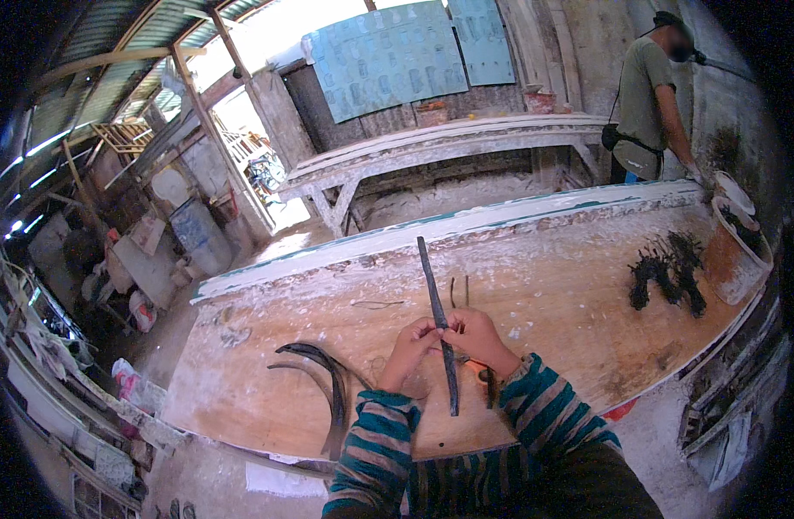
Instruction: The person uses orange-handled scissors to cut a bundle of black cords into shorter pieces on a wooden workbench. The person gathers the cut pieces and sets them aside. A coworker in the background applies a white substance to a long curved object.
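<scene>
A long, thin black strip point(430, 278), perhaps rubber, stands nearly upright in front of me, its lower end toward my body. Around its middle, the fingers of my left hand point(407, 353) and my right hand point(481, 339) are pinched close together. Partly hidden below my right hand lies a tool with an orange part point(482, 374); its kind is unclear. Several curved black strips point(335, 381) rest on the wooden board to the left of my left hand. Two short dark pieces point(459, 292) lie just beyond my hands.
The wooden board point(553, 303) is spattered white. Dark knotted bundles point(665, 272) lie on its right, beside a dirty bucket point(736, 259). A white-coated plank point(449, 229) runs along the far edge. Behind stands a long bench point(466, 143); another person point(652, 104) stands at the far right.
</scene>
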{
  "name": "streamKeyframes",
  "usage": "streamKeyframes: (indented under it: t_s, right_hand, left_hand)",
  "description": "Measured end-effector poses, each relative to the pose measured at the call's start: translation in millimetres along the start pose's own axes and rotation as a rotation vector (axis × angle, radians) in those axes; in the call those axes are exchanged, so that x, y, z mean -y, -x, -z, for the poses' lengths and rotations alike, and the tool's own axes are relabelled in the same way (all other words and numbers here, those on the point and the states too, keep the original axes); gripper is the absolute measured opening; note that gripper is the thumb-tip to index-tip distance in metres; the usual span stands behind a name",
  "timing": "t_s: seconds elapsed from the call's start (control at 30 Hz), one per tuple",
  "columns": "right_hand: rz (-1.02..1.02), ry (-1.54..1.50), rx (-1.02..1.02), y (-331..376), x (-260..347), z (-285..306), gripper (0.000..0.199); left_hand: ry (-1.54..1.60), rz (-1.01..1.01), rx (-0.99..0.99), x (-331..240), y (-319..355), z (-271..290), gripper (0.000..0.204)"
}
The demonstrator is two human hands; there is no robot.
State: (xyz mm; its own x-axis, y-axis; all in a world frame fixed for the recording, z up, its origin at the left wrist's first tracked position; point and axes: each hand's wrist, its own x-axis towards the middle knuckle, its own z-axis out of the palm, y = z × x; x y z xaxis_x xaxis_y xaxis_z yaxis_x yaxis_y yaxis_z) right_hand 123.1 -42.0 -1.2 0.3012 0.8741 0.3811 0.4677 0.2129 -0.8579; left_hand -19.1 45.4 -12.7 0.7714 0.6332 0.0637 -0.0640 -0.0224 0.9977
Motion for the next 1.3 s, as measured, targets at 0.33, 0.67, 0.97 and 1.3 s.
streamKeyframes:
  t_s: [0.33, 0.67, 0.97, 1.3]
  right_hand:
    - [0.074, 0.080, -0.065, 3, 11, -1, 0.020]
    - [0.016, 0.007, -0.043, -1, 3, 0, 0.022]
    - [-0.078, -0.109, 0.056, -4, -2, 3, 0.012]
    - [-0.109, 0.334, -0.014, -10, -26, 27, 0.025]
  left_hand:
    - [-0.024, -0.058, 0.034, -8, 4, -1, 0.014]
    - [0.018, -0.065, 0.019, -12, 6, -6, 0.017]
    - [0.067, -0.073, 0.066, -4, 1, 2, 0.017]
    - [0.736, -0.190, -0.062, -18, 6, 10, 0.010]
